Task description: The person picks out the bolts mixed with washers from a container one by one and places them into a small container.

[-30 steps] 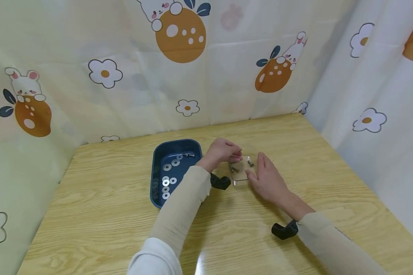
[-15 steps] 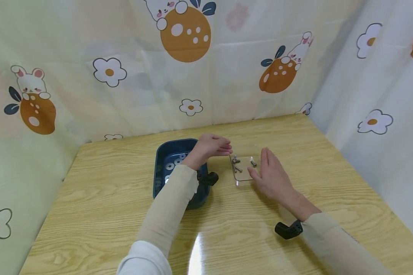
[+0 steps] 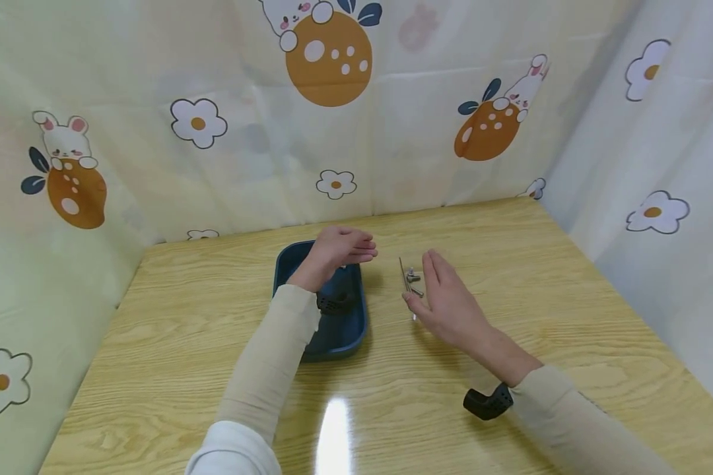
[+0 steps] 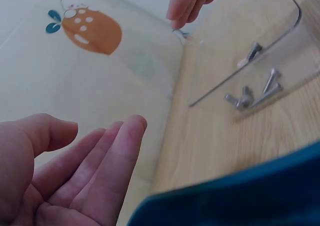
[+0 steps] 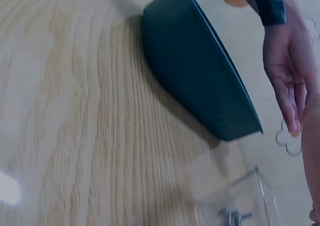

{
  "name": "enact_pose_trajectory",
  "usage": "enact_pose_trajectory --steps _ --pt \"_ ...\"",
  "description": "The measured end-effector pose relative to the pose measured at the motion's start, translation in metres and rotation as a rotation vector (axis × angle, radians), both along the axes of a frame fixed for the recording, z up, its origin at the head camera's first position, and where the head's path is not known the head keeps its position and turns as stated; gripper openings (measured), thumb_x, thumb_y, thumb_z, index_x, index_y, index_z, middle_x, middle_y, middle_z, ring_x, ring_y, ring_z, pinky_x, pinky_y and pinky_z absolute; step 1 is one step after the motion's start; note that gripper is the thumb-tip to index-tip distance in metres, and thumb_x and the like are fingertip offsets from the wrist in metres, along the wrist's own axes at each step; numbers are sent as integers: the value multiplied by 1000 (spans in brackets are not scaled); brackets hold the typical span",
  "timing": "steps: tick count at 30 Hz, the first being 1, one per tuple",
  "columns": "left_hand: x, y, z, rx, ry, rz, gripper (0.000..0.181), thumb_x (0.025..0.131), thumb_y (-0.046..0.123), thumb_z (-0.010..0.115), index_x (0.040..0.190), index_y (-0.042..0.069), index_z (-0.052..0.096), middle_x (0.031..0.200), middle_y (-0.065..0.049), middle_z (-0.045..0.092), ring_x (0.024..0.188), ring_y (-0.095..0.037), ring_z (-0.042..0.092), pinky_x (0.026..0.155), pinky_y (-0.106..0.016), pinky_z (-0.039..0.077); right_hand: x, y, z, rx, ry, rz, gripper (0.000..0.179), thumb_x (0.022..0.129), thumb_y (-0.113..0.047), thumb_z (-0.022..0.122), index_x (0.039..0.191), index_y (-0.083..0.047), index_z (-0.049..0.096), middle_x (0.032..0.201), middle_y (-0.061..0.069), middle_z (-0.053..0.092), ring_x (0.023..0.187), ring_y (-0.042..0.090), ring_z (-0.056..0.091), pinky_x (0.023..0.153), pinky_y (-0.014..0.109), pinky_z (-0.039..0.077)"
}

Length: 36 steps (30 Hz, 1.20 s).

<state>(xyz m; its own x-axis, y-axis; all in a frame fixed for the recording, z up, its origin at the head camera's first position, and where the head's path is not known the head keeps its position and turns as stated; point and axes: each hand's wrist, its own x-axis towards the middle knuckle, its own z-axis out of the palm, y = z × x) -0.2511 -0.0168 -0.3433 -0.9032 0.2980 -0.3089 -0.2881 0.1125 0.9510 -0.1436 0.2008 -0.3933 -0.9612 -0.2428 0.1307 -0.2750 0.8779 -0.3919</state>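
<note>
My left hand (image 3: 339, 249) hovers over the far end of a dark blue tray (image 3: 364, 316), its fingers extended and nothing visible in them. In the left wrist view that hand's fingers (image 4: 115, 161) are apart from everything. My right hand (image 3: 451, 307) reaches across a small clear plastic box (image 5: 267, 198) with straight fingers, its thumb by the box's left edge. Whether it touches the box cannot be told. Several metal bolts (image 3: 414, 278) lie in the box, at its left side; the left wrist view shows bolts (image 4: 272, 83) through the transparent wall.
The light wood table (image 3: 184, 343) carries both containers, the tray left of the box. Behind and to the right hangs a printed curtain (image 3: 261, 165). Black wrist mounts (image 3: 488, 402) stick out from the sleeves. The tray's inside is mostly hidden by my left arm.
My left hand has drawn left from above the clear box to above the tray. The right hand has shifted left across the box. The head view has turned slightly.
</note>
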Motion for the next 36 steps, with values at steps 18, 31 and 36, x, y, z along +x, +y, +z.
enact_pose_trajectory --steps 18,31,36 --pt "-4 -43 -12 -24 8 121 35 102 19 55 125 -5 63 120 -23 69 106 -28 72 91 -34 58 10 -53 -3 -4 8 140 87 100 -52 47 156 5 13 165 22 12 153 36 16 123 51 23" --pt "-3 -52 -32 -79 -56 201 37 105 16 47 130 -7 59 125 -25 66 113 -31 68 96 -36 56 16 -82 -22 12 -33 149 97 97 -67 40 158 0 8 165 21 14 153 33 17 123 48 25" --pt "-4 -52 -40 -73 -60 202 36 105 16 46 130 -6 60 125 -24 66 114 -30 68 93 -33 58 16 -86 -29 20 -41 141 97 96 -69 37 158 1 10 165 20 14 153 32 17 123 48 26"
